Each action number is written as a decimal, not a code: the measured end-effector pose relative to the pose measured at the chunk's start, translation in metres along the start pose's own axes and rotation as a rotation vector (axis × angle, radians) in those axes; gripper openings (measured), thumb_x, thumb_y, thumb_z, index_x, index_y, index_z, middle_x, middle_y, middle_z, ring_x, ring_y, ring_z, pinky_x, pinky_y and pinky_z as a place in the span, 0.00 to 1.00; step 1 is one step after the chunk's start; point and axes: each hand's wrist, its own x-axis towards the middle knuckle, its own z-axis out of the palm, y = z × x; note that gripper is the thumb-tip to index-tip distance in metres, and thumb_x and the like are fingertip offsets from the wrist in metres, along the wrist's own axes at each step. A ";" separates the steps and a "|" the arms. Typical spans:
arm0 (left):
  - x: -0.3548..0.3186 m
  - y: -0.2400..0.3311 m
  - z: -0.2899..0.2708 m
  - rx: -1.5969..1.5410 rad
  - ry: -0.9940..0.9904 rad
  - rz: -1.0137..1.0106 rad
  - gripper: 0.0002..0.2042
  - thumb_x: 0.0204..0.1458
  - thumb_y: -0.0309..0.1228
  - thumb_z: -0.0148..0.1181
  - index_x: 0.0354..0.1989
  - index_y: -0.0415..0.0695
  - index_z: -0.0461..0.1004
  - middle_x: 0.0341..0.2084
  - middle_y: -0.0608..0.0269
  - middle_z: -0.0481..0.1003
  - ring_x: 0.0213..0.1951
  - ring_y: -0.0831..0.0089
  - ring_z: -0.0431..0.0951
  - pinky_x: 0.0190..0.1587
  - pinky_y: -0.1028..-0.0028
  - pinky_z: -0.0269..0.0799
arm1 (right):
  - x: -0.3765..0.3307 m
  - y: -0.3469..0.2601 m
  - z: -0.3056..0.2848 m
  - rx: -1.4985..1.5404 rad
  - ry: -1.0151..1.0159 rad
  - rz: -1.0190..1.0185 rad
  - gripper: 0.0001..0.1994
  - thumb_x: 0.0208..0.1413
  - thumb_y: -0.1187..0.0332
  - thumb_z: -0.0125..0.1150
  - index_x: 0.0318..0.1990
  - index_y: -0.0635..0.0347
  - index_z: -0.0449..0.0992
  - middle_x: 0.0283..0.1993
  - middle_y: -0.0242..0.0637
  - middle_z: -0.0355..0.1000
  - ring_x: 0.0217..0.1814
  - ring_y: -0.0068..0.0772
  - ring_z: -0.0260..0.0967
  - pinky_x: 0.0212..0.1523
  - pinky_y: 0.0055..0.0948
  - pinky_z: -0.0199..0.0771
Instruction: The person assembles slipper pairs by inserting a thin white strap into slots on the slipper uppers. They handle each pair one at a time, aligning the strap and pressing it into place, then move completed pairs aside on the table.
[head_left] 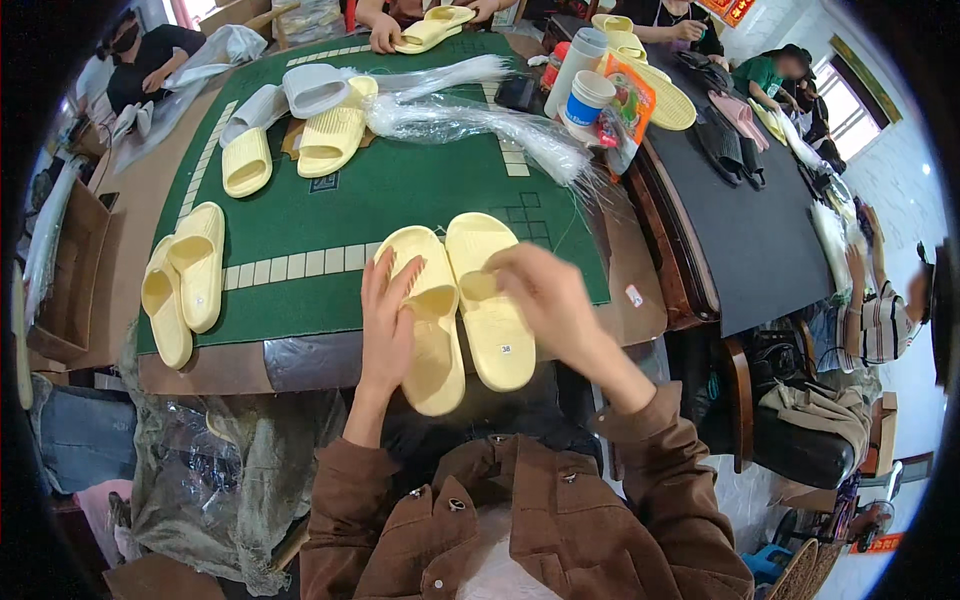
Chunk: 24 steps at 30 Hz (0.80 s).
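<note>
Hands (385, 330) (545, 290) on slippers (460, 300), overhanging table edge (300, 362)

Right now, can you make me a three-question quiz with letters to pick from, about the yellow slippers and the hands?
1. Where does the pair of slippers under the hands lie?
A. on the near edge of the green mat
B. in a cardboard box
C. on the black table

2. What colour is that pair?
A. grey
B. pale yellow
C. pink

3. What is the right hand doing?
A. pinching the strap of the right slipper
B. holding a cup
C. resting in the lap

Answers: 1 A, the green mat lies beneath them; 2 B, both are pale yellow; 3 A, its fingers close on the strap while the left hand lies flat on the other slipper.
</note>
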 end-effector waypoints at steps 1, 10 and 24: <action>0.001 -0.002 -0.001 -0.091 -0.004 -0.004 0.23 0.53 0.20 0.41 0.59 0.44 0.70 0.64 0.47 0.58 0.69 0.48 0.50 0.69 0.57 0.44 | -0.002 -0.004 0.011 -0.093 -0.006 -0.139 0.08 0.50 0.78 0.56 0.39 0.63 0.74 0.32 0.43 0.72 0.36 0.43 0.72 0.37 0.36 0.72; -0.023 0.036 -0.026 -0.078 0.154 0.001 0.12 0.61 0.25 0.46 0.50 0.37 0.71 0.46 0.59 0.69 0.44 0.70 0.71 0.48 0.72 0.65 | 0.011 -0.011 0.045 -0.330 0.082 -0.402 0.17 0.41 0.74 0.58 0.43 0.61 0.70 0.31 0.35 0.66 0.33 0.36 0.66 0.32 0.33 0.69; -0.032 0.078 -0.018 -0.256 0.091 -0.147 0.08 0.61 0.25 0.49 0.36 0.34 0.74 0.26 0.57 0.75 0.29 0.75 0.74 0.33 0.76 0.69 | -0.032 -0.028 0.043 -0.466 0.019 -0.578 0.17 0.45 0.69 0.57 0.45 0.61 0.72 0.36 0.30 0.69 0.33 0.27 0.66 0.31 0.26 0.68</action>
